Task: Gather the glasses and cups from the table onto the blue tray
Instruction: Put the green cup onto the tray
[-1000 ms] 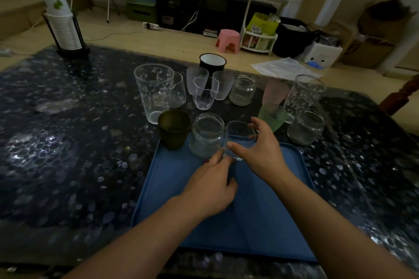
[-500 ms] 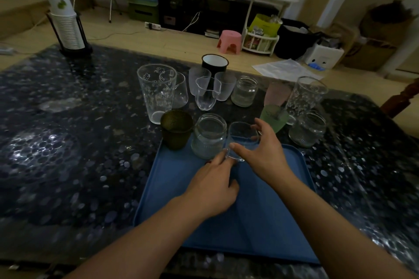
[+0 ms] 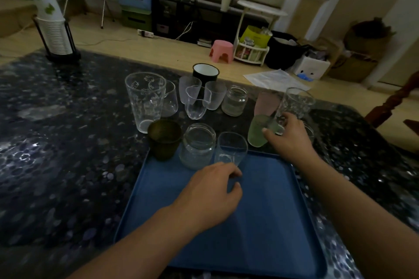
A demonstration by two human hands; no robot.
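The blue tray (image 3: 226,233) lies on the dark table in front of me. Along its far edge stand a dark olive cup (image 3: 164,140), a glass jar (image 3: 197,146) and a clear glass (image 3: 231,149). My left hand (image 3: 210,192) hovers over the tray with loosely curled fingers beside the clear glass's base, holding nothing. My right hand (image 3: 288,140) grips a frosted green cup (image 3: 256,131) on the table just beyond the tray's far right corner. Behind stand a tall printed glass (image 3: 145,99), frosted cups (image 3: 215,97), a small jar (image 3: 234,101), a black mug (image 3: 205,72), a pink cup (image 3: 264,103) and a patterned glass (image 3: 297,104).
A rack of stacked paper cups (image 3: 53,22) stands at the table's far left corner. A low glass (image 3: 309,133) is mostly hidden behind my right hand. A wooden chair (image 3: 390,106) sits off the table's right edge. The table's far edge runs just behind the black mug.
My right hand let go of the clear glass on the tray and moved right and away onto the green cup. My left hand drew back slightly from the glass's base.
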